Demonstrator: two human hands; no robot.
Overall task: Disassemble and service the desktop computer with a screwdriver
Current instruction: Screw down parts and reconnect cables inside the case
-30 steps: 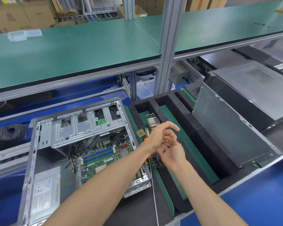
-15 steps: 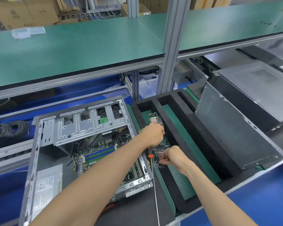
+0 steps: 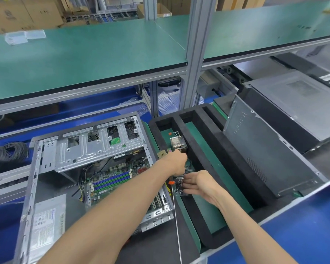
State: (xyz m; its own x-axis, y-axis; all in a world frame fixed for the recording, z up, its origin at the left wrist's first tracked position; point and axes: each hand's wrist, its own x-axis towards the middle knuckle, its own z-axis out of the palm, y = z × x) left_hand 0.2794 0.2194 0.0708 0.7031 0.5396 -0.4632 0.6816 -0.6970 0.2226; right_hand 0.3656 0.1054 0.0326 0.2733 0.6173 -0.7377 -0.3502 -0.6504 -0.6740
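The open desktop case (image 3: 95,149) lies on its side at the left, with the motherboard (image 3: 112,180) and its blue and green slots exposed. Beside it stands a black foam tray (image 3: 208,145) with green-floored compartments. A finned heatsink (image 3: 176,142) and a small square chip (image 3: 161,154) lie in its left compartment. My left hand (image 3: 176,161) reaches to the heatsink's near edge, its fingers hidden behind its back. My right hand (image 3: 197,182) grips a small clear box of screws (image 3: 179,186) by its right side. A long thin screwdriver shaft with an orange collar (image 3: 171,182) runs toward me.
A grey side panel (image 3: 265,159) leans against a second closed case (image 3: 293,103) at the right. The power supply (image 3: 46,225) sits in the case's near left corner. A coil of black cable (image 3: 6,151) lies far left. A green shelf (image 3: 84,60) overhangs the bench.
My hands were joined above the tray. They have separated: the left went forward to the heatsink, the right dropped to the clear screw box.
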